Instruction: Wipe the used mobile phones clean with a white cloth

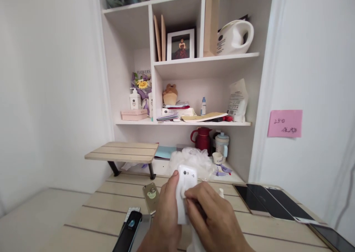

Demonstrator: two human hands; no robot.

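Both hands are up over the near-middle of the wooden tabletop (249,222), holding a white phone (185,192) upright w/ its back to the camera. Left hand (163,222) wraps the phone's left edge, thumb on the back, fingers curled round it. Right hand (215,220) lies against the phone's right side, fingers bent together and pressing a white cloth or wipe (198,241) to it; can't tell how much of the cloth is pinched.

Just left of the hands, at the near edge, a dark phone (128,235) lies flat, screen up. Behind it, near the left hand, a gold phone (151,197) w/ a round green sticker lies face down.

Toward the right edge, several dark glass screen panels (270,202) lie side by side, well apart from the hands.

Directly behind the white phone, a crumpled clear plastic bag (194,159) sits at the tabletop's far edge. Left of it, a small wooden riser (123,151) on black legs.

Farther back, in the shelf unit's lowest bay: a red jug (202,138) & a pale kettle (222,144). On the wall at right, a pink sticky note (284,123).
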